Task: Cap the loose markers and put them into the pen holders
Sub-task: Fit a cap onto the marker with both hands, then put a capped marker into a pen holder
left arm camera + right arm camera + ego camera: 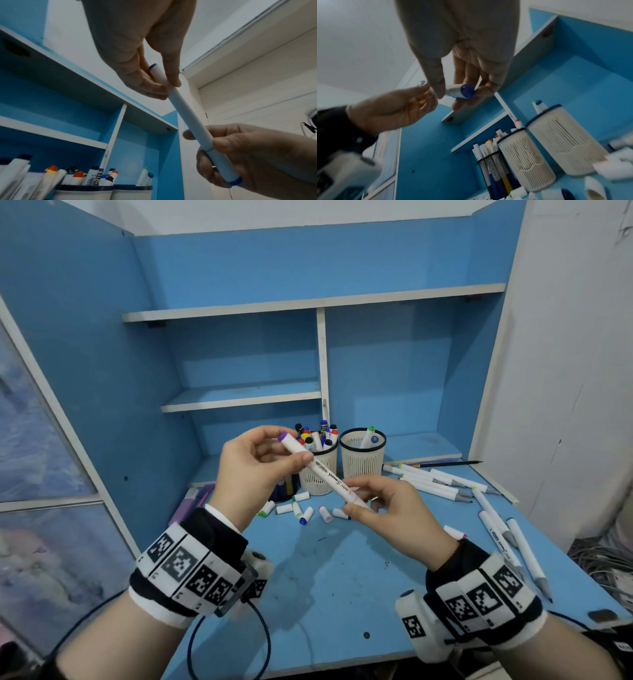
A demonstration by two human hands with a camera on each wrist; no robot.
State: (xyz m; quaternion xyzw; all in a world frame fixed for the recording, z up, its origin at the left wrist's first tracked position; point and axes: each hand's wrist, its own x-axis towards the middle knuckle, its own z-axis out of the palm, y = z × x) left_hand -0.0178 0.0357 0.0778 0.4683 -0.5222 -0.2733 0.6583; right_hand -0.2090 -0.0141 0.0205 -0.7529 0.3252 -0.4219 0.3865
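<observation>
Blue desk (342, 577) with shelves behind. White marker (323, 470), purple cap on far end, blue cap on near end, held in air above desk in front of holders (363, 460); long axis diagonal, far-left to near-right. Left hand (253, 463) pinches purple end, right hand (387, 508) pinches blue end.

Blue desk surface (329, 577), scuffed and stained near centre, set under a blue shelf unit (239, 392). Standing on it toward the back: two white slotted pen holders (362, 460) side by side, and a dark mesh holder (494, 174) to their left. Loose white caps (305, 513) lie scattered in front of the holders. Uncapped white markers (431, 482) lie at right, several fanned toward the near right edge.
</observation>
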